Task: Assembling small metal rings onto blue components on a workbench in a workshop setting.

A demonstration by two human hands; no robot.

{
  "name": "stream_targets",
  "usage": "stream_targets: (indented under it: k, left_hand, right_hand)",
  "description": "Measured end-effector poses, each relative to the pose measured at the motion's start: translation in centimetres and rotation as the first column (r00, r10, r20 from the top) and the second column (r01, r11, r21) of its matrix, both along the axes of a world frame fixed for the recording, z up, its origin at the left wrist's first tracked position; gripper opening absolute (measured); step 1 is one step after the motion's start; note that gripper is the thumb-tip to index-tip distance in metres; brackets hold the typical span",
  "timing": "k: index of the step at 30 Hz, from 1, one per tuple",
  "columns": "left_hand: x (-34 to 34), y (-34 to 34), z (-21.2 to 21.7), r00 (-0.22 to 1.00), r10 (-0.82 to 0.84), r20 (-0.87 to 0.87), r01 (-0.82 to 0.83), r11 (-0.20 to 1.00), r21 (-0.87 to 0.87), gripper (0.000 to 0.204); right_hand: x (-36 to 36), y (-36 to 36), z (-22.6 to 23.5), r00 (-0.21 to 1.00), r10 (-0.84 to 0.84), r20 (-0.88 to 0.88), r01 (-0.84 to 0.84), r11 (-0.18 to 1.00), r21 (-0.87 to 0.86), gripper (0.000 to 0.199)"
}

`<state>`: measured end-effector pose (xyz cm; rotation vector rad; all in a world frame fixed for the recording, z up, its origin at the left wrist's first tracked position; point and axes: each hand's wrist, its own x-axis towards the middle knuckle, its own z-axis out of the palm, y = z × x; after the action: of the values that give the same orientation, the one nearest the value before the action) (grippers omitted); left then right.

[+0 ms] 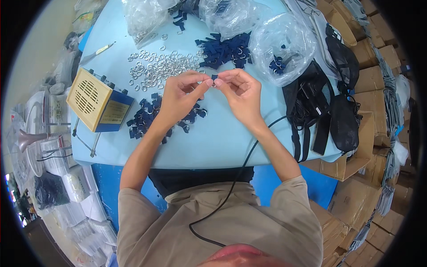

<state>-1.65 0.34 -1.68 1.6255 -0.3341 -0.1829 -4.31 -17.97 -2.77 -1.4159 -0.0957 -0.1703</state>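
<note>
Over the middle of the pale blue table, my left hand (181, 95) and my right hand (243, 95) meet fingertip to fingertip. Both pinch a small navy fabric strap (214, 77), with a bit of shiny metal ring showing at its lower edge; the fingers hide most of it. Just beyond my left hand spreads a heap of loose silver metal rings (162, 66). Past my fingertips lies a pile of navy strap pieces (227, 50). Under and beside my left forearm are several short navy straps folded on rings (144, 116).
A beige and blue box with a slotted grille (86, 95) stands at the left edge. Clear plastic bags (149, 13) crowd the far side; an open one (284, 49) holds navy pieces. Black bags (311, 93) lie right. A black cable (235, 178) crosses my front. Cardboard boxes (371, 93) are stacked right.
</note>
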Motion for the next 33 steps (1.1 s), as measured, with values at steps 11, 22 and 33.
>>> stream_targets:
  k: [11,22,33]
  left_hand:
    - [0.2,0.4,0.0,0.988,-0.029,-0.152,0.012,0.994,-0.108,0.023]
    - [0.0,0.3,-0.1,0.998,-0.034,-0.046,0.033,0.999,-0.007,0.019]
    - [0.7,0.0,0.2,0.988,-0.013,-0.153,-0.002,0.995,-0.101,0.022]
  right_hand:
    - [0.4,-1.3,1.1,0.962,0.16,-0.223,-0.114,0.972,0.204,0.013]
    - [0.3,-1.4,1.0,0.96,0.164,-0.225,-0.135,0.981,0.139,0.017]
    - [0.4,-2.6,1.2,0.938,0.242,-0.249,-0.185,0.955,0.234,0.017]
